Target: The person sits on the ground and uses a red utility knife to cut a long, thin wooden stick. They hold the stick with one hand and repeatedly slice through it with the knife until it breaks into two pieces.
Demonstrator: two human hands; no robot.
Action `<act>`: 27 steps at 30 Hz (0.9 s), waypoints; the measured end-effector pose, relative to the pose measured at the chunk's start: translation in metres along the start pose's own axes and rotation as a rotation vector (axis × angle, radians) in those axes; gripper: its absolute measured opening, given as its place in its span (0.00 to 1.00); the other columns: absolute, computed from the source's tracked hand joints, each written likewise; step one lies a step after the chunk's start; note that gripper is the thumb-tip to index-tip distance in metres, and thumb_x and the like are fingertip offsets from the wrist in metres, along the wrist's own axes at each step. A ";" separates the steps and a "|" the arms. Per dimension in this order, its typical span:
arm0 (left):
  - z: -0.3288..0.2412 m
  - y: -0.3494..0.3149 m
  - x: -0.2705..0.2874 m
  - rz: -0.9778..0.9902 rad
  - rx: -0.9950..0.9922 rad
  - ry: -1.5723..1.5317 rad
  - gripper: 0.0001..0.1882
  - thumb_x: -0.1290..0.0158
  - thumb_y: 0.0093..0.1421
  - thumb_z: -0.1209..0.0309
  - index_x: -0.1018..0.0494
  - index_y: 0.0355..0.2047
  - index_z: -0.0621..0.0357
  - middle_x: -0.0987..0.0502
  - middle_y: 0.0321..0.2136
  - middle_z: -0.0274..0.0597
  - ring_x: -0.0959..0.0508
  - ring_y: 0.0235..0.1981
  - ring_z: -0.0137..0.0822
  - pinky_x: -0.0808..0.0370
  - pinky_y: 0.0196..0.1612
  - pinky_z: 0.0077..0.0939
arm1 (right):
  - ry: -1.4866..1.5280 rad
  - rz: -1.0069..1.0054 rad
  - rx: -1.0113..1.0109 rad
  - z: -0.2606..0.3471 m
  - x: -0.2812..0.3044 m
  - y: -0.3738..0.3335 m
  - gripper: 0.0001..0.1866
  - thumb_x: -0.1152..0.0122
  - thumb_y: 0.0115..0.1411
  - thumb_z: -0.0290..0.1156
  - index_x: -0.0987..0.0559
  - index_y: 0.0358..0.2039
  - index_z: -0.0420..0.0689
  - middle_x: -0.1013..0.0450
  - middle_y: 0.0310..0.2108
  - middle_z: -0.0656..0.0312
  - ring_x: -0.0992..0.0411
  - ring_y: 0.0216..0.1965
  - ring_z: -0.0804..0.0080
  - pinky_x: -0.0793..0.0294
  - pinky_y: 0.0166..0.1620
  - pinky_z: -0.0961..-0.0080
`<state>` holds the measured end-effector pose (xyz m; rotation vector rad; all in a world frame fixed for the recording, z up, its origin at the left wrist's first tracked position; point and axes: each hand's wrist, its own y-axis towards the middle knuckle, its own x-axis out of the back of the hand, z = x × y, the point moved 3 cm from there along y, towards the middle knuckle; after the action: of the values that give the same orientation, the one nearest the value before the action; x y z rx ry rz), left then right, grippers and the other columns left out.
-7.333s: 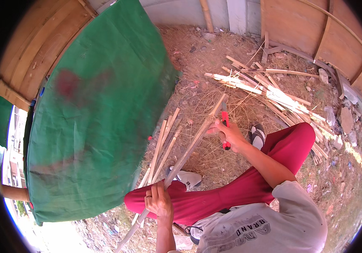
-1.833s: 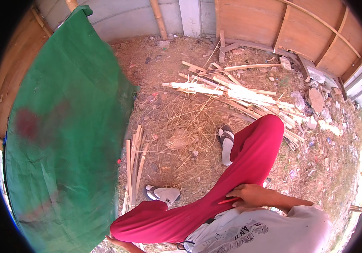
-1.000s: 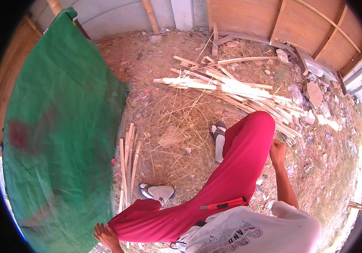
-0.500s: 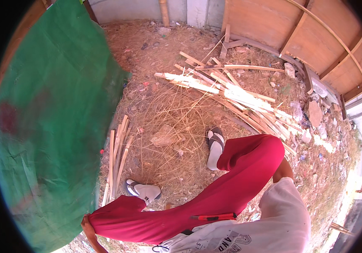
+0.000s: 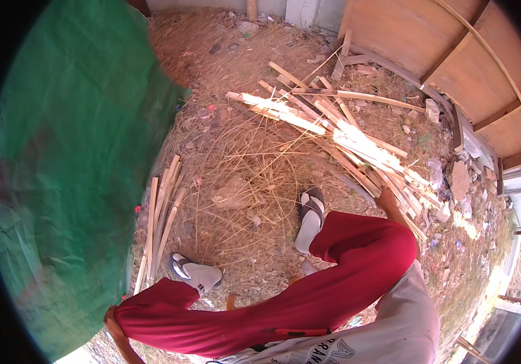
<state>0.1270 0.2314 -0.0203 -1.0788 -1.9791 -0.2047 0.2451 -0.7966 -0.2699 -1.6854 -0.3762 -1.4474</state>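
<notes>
Long, thin strips of pale wood lie crossed in a loose pile at the right, partly in bright sun. At this pile's near side is my right hand, reaching past my bent right knee. Its fingers are small and partly hidden against the strips, so whether they grip one is unclear. My left hand rests on my left knee, over the red trousers, holding nothing. Beside my left foot lies a smaller bundle of wooden strips. A red and black tool lies across my lap.
A large green sheet hangs along the left. Between my sandalled feet the ground holds dry straw and a stone. Brown wooden panels stand at the far right, with rubble below them.
My right hand has come out from behind the right knee and reached forward to the strip pile. The left hand stays at the left knee. The whole view has shifted slightly.
</notes>
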 end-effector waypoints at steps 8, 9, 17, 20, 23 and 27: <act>0.024 0.004 0.000 0.016 -0.081 -0.002 0.17 0.56 0.64 0.66 0.22 0.30 0.67 0.23 0.30 0.46 0.25 0.31 0.40 0.27 0.40 0.38 | 0.005 -0.070 0.008 0.002 -0.007 0.002 0.32 0.31 0.57 0.34 0.31 0.62 0.50 0.35 0.60 0.49 0.35 0.62 0.47 0.28 0.59 0.53; 0.029 0.003 0.003 0.006 -0.083 -0.008 0.17 0.56 0.64 0.66 0.22 0.30 0.66 0.24 0.30 0.46 0.25 0.32 0.40 0.27 0.40 0.38 | 0.024 -0.096 0.026 0.004 -0.008 0.002 0.30 0.31 0.57 0.33 0.29 0.60 0.51 0.34 0.59 0.49 0.35 0.62 0.47 0.28 0.59 0.53; 0.010 0.003 -0.001 -0.021 -0.188 0.192 0.16 0.55 0.62 0.67 0.22 0.29 0.65 0.24 0.29 0.45 0.26 0.31 0.39 0.27 0.40 0.37 | 0.064 -0.182 0.125 0.007 -0.023 0.008 0.17 0.33 0.56 0.30 0.19 0.47 0.45 0.30 0.53 0.52 0.33 0.58 0.50 0.28 0.58 0.56; 0.007 0.000 -0.006 -0.040 -0.132 0.022 0.16 0.55 0.61 0.66 0.22 0.29 0.65 0.24 0.30 0.44 0.26 0.31 0.39 0.27 0.40 0.37 | 0.064 -0.169 0.091 0.009 -0.026 0.011 0.22 0.30 0.56 0.32 0.22 0.51 0.44 0.30 0.53 0.52 0.31 0.57 0.50 0.28 0.58 0.56; 0.003 -0.004 -0.006 -0.064 -0.079 -0.003 0.16 0.54 0.61 0.65 0.22 0.29 0.65 0.24 0.30 0.44 0.26 0.31 0.39 0.27 0.40 0.35 | 0.048 -0.151 0.089 0.022 -0.025 0.009 0.26 0.29 0.55 0.31 0.26 0.53 0.43 0.31 0.54 0.48 0.32 0.57 0.47 0.28 0.58 0.55; 0.015 -0.001 -0.001 -0.086 -0.122 0.012 0.16 0.54 0.60 0.65 0.22 0.29 0.64 0.24 0.28 0.43 0.26 0.31 0.38 0.27 0.39 0.35 | 0.008 -0.161 0.131 0.029 -0.021 0.007 0.26 0.30 0.55 0.31 0.28 0.53 0.44 0.31 0.53 0.45 0.32 0.57 0.44 0.28 0.58 0.54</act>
<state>0.1175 0.2376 -0.0305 -1.0677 -2.0253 -0.3814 0.2634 -0.7727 -0.2910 -1.5732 -0.6010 -1.5108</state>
